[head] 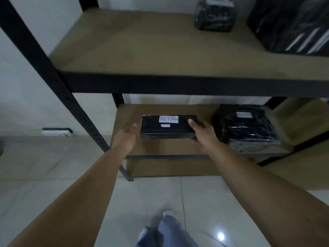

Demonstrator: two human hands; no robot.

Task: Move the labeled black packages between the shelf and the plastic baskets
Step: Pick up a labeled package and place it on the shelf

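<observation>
Black package marked RETURN is sitting on the lower shelf, right hand gripping its end, left hand reaching in open-fingered, likely needing a two-handed lift toward baskets not showing.

Flat black package, white "RETURN" label on top, lying on lower shelf; bulkier wrapped black package well right.

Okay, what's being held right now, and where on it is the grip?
The black RETURN package, gripped at its right end by the right hand. The left hand is open beside its left end, not gripping.
</observation>
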